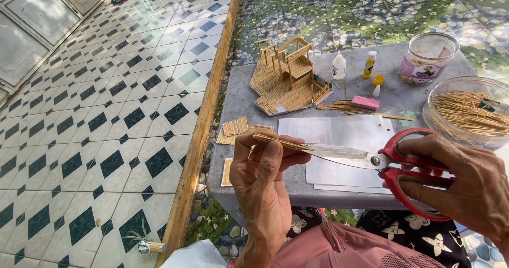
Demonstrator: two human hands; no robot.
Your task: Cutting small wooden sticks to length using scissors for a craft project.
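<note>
The left hand [263, 175] pinches a small panel of glued toothpicks [275, 141] above the near table edge, while the right hand [466, 180] grips red-handled scissors [371, 159], blades meeting the panel's right end. A clean trim likely needs the panel level and the blades square across the sticks. Farther off stand a toothpick house model [286, 77], glue bottles [339, 66], white paper [344, 141], and a clear bowl of toothpicks [469, 111]; nothing blocks the cut.

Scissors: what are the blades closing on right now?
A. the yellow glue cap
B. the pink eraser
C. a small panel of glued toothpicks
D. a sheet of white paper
C: the red-handled scissors in the right hand meet the toothpick panel pinched by the left hand.
</note>
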